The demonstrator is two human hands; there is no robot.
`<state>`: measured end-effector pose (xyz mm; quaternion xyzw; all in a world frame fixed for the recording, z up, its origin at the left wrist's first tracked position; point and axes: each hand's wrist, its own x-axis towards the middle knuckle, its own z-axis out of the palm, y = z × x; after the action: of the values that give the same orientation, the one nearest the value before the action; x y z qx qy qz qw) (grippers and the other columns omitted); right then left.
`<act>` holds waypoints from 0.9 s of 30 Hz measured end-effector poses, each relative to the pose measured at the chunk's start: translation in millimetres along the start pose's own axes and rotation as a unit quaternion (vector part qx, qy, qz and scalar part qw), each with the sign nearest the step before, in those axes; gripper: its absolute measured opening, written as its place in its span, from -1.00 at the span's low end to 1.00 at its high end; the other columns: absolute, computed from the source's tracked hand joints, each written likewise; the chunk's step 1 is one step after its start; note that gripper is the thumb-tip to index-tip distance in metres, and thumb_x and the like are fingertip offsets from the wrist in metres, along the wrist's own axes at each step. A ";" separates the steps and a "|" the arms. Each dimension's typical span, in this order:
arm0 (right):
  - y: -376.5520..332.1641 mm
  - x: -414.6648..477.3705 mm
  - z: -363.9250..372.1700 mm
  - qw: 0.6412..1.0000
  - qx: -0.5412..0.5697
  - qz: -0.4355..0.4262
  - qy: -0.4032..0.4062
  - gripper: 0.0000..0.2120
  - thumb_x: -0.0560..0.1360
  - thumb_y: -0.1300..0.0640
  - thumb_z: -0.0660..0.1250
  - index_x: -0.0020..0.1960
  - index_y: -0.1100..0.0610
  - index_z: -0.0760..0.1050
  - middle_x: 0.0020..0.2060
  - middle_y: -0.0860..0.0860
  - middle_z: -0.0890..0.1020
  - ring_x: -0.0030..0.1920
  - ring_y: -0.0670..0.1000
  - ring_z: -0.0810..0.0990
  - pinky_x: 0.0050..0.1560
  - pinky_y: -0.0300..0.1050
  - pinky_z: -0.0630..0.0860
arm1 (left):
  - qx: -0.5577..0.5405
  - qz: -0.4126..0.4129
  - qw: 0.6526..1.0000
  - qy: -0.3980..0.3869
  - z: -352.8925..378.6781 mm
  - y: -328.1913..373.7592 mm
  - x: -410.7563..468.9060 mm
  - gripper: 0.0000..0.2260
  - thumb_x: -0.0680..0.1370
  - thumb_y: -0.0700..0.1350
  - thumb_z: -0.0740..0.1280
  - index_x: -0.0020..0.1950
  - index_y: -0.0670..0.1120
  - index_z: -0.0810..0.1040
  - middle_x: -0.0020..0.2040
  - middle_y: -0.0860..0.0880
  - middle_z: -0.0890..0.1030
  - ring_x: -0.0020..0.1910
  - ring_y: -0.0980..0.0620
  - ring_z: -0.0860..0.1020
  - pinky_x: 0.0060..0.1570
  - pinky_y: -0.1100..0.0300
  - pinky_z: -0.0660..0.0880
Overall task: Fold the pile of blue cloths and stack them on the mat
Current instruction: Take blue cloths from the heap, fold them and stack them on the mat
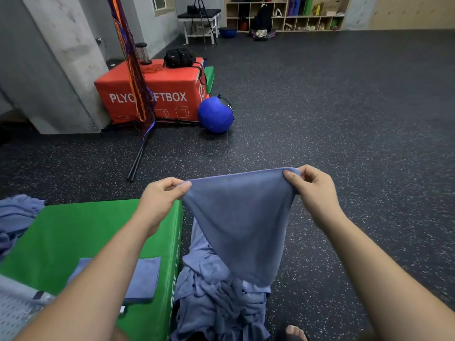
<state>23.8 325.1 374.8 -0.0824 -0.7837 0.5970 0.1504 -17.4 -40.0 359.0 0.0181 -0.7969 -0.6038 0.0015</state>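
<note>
One folded cloth (142, 279) lay flat on the green mat (81, 230), partly hidden by the left forearm; looked like a single cloth or a very short stack, hard to tell which. Held up in the air just right of the mat: another blue cloth (241, 222), stretched by its top edge between both hands and hanging down to a point. Left hand (160, 200) pinching one top corner, fingers (183, 187) closed on the fabric; right hand (312, 190) pinching the other corner, fingers (290, 177) closed likewise. Below the hanging cloth, on the floor (344, 143) against the mat's side, a crumpled pile (216, 303) waiting unfolded. More rumpled blue cloth (17, 217) bunched at the mat's far left edge. Judged early in the job: barely anything stacked, one cloth opened out for folding, most of the pile untouched.
</note>
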 end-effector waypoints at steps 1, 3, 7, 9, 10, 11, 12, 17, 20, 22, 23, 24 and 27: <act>-2.4 -1.3 3.5 1.000 0.020 0.005 0.008 -0.65 0.58 -0.02 0.51 -0.14 0.25 0.54 -0.32 0.04 0.44 -0.27 -0.01 0.37 -0.19 -0.04 0.31 | -0.013 -0.002 1.000 0.013 4.6 4.1 -1.2 -0.83 0.62 -0.03 0.50 -0.04 -0.14 0.72 -0.23 0.06 0.65 -0.23 0.14 0.53 -0.17 0.18 0.42; -6.3 -4.6 12.9 0.999 0.045 0.009 0.021 -0.66 0.56 -0.03 0.52 -0.16 0.23 0.57 -0.35 0.05 0.43 -0.29 0.01 0.37 -0.22 0.02 0.34 | -0.032 -0.006 0.999 0.036 15.3 12.6 -3.7 -0.80 0.63 -0.03 0.48 -0.14 -0.10 0.69 -0.24 0.02 0.62 -0.23 0.09 0.49 -0.18 0.13 0.39; -10.3 -12.7 37.5 0.998 0.036 0.012 0.045 -0.73 0.48 -0.09 0.55 -0.18 0.08 0.61 -0.41 0.00 0.50 -0.35 0.03 0.45 -0.25 0.23 0.55 | -0.041 0.010 0.998 0.043 40.2 27.1 -13.7 -0.78 0.61 -0.07 0.50 -0.20 -0.11 0.66 -0.30 -0.01 0.55 -0.36 0.16 0.40 -0.35 0.29 0.36; -12.2 -18.3 50.6 0.999 0.015 0.007 0.047 -0.73 0.47 -0.09 0.55 -0.20 0.07 0.59 -0.44 -0.02 0.52 -0.39 0.02 0.49 -0.22 0.29 0.60 | -0.041 0.020 0.998 0.044 52.5 31.0 -20.0 -0.79 0.60 -0.09 0.52 -0.20 -0.14 0.66 -0.35 0.03 0.53 -0.41 0.19 0.39 -0.38 0.40 0.35; -13.4 -21.3 57.0 0.999 0.004 0.000 0.043 -0.72 0.48 -0.09 0.55 -0.21 0.07 0.57 -0.46 -0.03 0.52 -0.40 0.01 0.50 -0.22 0.29 0.62 | -0.037 0.024 0.998 0.043 57.9 32.9 -23.3 -0.79 0.59 -0.11 0.53 -0.20 -0.14 0.67 -0.37 0.06 0.54 -0.43 0.22 0.40 -0.39 0.44 0.35; -14.9 -24.5 63.0 0.999 -0.008 -0.008 0.039 -0.72 0.49 -0.08 0.54 -0.22 0.07 0.56 -0.46 -0.04 0.53 -0.41 0.00 0.50 -0.21 0.27 0.64 | -0.023 0.033 0.998 0.039 62.6 35.3 -27.2 -0.80 0.59 -0.10 0.53 -0.20 -0.13 0.67 -0.38 0.08 0.56 -0.44 0.23 0.42 -0.38 0.43 0.37; -16.6 -28.0 68.1 0.999 -0.020 -0.017 0.032 -0.72 0.50 -0.07 0.53 -0.23 0.06 0.56 -0.46 -0.03 0.54 -0.40 -0.01 0.51 -0.21 0.23 0.65 | -0.005 0.042 0.999 0.030 66.3 35.7 -29.4 -0.82 0.58 -0.08 0.54 -0.19 -0.10 0.69 -0.37 0.07 0.61 -0.41 0.22 0.46 -0.33 0.39 0.40; -23.9 -42.9 87.5 0.995 -0.065 -0.075 0.002 -0.78 0.53 0.03 0.51 -0.22 0.07 0.56 -0.43 -0.03 0.52 -0.37 -0.12 0.40 -0.25 -0.03 0.51 | 0.019 0.058 0.998 -0.005 70.6 34.6 -35.4 -0.96 0.57 -0.05 0.52 -0.06 0.04 0.77 -0.17 -0.02 0.76 -0.21 0.10 0.61 -0.02 0.00 0.61; -26.7 -49.9 93.3 0.992 -0.075 -0.099 -0.010 -0.79 0.54 0.05 0.52 -0.21 0.06 0.56 -0.44 -0.10 0.47 -0.38 -0.15 0.33 -0.29 -0.07 0.41 | -0.001 0.068 0.997 -0.032 70.4 40.8 -42.1 -0.85 0.57 -0.18 0.49 -0.02 0.07 0.79 -0.14 0.01 0.78 -0.16 0.12 0.65 0.10 -0.08 0.64; -29.0 -53.1 95.5 0.990 -0.089 -0.110 -0.015 -0.83 0.55 0.05 0.52 -0.18 0.04 0.60 -0.41 -0.06 0.55 -0.37 -0.16 0.38 -0.26 -0.04 0.47 | 0.000 0.068 0.997 -0.046 69.4 43.3 -44.7 -0.80 0.58 -0.24 0.49 0.03 0.07 0.79 -0.11 0.05 0.78 -0.13 0.16 0.68 0.16 -0.07 0.64; -30.0 -54.3 96.7 0.988 -0.095 -0.116 -0.019 -0.84 0.56 0.05 0.51 -0.16 0.03 0.61 -0.39 -0.05 0.57 -0.36 -0.15 0.41 -0.23 -0.03 0.49 | 0.007 0.071 0.996 -0.047 68.8 44.2 -45.3 -0.79 0.57 -0.24 0.49 0.07 0.06 0.79 -0.10 0.06 0.79 -0.11 0.16 0.69 0.18 -0.05 0.65; -31.4 -55.7 97.7 0.987 -0.100 -0.123 -0.023 -0.86 0.57 0.05 0.50 -0.15 0.02 0.63 -0.38 -0.06 0.59 -0.35 -0.15 0.44 -0.22 -0.03 0.50 | 0.015 0.075 0.996 -0.046 68.4 44.8 -45.7 -0.79 0.56 -0.23 0.51 0.10 0.04 0.79 -0.09 0.07 0.78 -0.09 0.16 0.70 0.19 -0.03 0.66; -36.2 -60.3 99.5 0.982 -0.109 -0.146 -0.044 -0.94 0.60 0.07 0.46 -0.04 0.00 0.70 -0.29 -0.11 0.67 -0.27 -0.11 0.58 -0.14 -0.04 0.57 | 0.018 0.091 0.996 -0.016 67.4 48.4 -48.2 -0.80 0.53 -0.24 0.55 0.09 0.02 0.77 -0.11 0.06 0.78 -0.08 0.14 0.72 0.10 0.10 0.66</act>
<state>49.0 205.9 377.2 0.0434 -0.8533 0.4828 0.1920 27.9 39.4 388.2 -0.0641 -0.8061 -0.5867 0.0430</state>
